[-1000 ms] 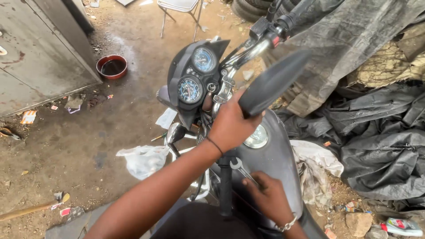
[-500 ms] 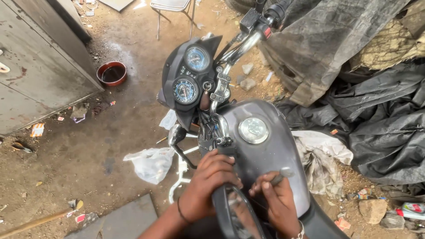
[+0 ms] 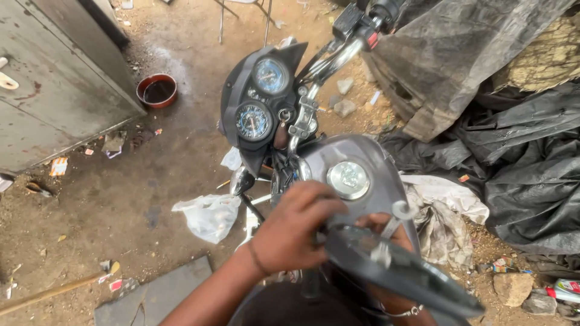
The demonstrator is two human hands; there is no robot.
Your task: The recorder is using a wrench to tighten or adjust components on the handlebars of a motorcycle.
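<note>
While the left hand point(image 3: 296, 232) curls its fingers around the stem of a dark rear-view mirror point(image 3: 402, 271) over the rear of the motorcycle's grey fuel tank point(image 3: 374, 160), the right hand point(image 3: 386, 229), mostly hidden behind that mirror, grips an open-ended spanner point(image 3: 393, 220) near the tank's right rear edge. Ahead sit the round filler cap point(image 3: 348, 179) and twin gauges point(image 3: 261, 96); a red bowl point(image 3: 157, 90) stands on the dirt ground far left.

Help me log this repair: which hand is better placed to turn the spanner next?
Right, probably. The right hand grips the spanner over the fuel tank, its open end free. The left hand is closed around the mirror by its stem, so it is occupied.
</note>
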